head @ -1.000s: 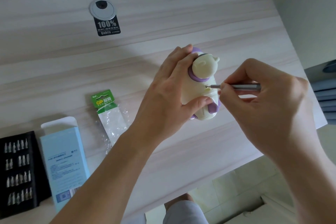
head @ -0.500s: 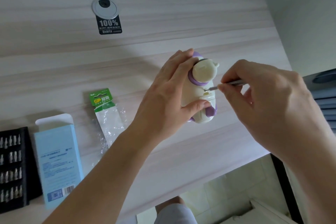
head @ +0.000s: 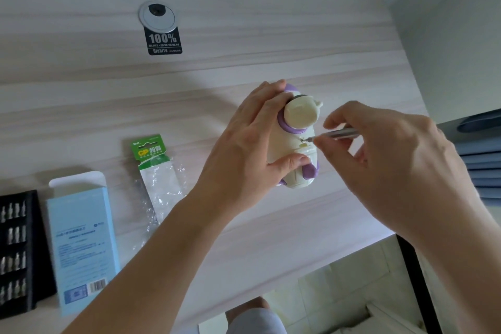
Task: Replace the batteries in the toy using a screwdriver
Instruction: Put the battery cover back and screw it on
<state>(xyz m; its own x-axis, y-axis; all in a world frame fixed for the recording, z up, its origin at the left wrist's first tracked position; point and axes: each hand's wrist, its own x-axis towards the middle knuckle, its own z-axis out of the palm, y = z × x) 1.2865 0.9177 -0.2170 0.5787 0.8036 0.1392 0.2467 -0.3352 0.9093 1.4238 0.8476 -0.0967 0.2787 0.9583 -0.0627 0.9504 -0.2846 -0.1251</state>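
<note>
A cream and purple toy (head: pixel 298 127) lies on the wooden desk (head: pixel 108 106) right of centre. My left hand (head: pixel 252 144) grips the toy from its left side, thumb pressed across its lower body. My right hand (head: pixel 385 160) pinches a slim silver screwdriver (head: pixel 341 133), whose tip sits on a small screw in the toy's cream body. An opened green GP battery pack (head: pixel 156 168) lies left of the toy; whether it holds batteries cannot be seen.
A light blue box (head: pixel 81 241) and a black tray of screwdriver bits (head: pixel 16 247) lie at the desk's front left. A round cable grommet (head: pixel 157 17) with a black label sits at the back. The desk's right edge is close to my right hand.
Both hands hold the same grip on toy and screwdriver. The view has tilted, so everything sits a little lower in the frame. The screwdriver tip stays at the screw.
</note>
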